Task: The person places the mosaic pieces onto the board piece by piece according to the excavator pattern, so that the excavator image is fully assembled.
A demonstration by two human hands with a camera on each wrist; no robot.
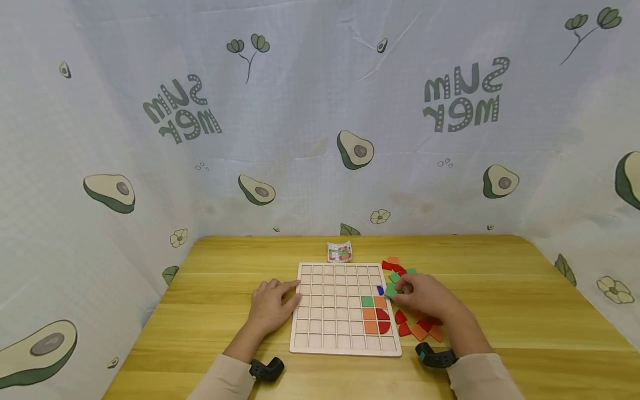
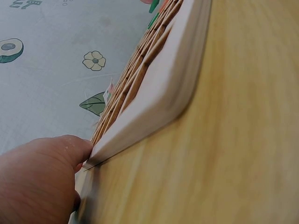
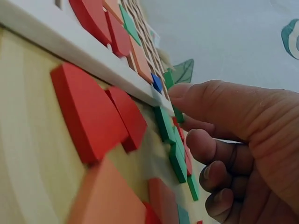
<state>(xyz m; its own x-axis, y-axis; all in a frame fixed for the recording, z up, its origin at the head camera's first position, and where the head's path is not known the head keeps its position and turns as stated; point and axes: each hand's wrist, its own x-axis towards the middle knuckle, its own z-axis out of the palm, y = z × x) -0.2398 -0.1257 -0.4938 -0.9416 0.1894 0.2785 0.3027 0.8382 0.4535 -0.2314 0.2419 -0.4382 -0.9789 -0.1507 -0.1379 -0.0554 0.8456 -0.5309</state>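
Note:
A pale wooden grid board [image 1: 323, 343] lies on the table. My left hand [image 1: 271, 305] is at its left edge, fingers relaxed; in the left wrist view the thumb [image 2: 70, 148] touches the rim. At the board's right edge my right hand [image 1: 432, 297] pinches a green square tile [image 1: 390, 290] between thumb and forefinger, its other fingers curled in. A small blue piece [image 1: 380, 290] sits in a right-column cell beside it. Lower on the board are a green square [image 1: 367, 301], several orange squares [image 1: 371, 328] and two red quarter-circle pieces [image 1: 384, 327].
Loose red pieces [image 1: 404, 329] and orange squares [image 1: 419, 332] lie right of the board, near my right wrist. More green tiles [image 1: 394, 278] and red pieces lie beyond the hand. A small patterned card [image 1: 340, 251] stands behind the board, before a printed cloth [image 1: 305, 111].

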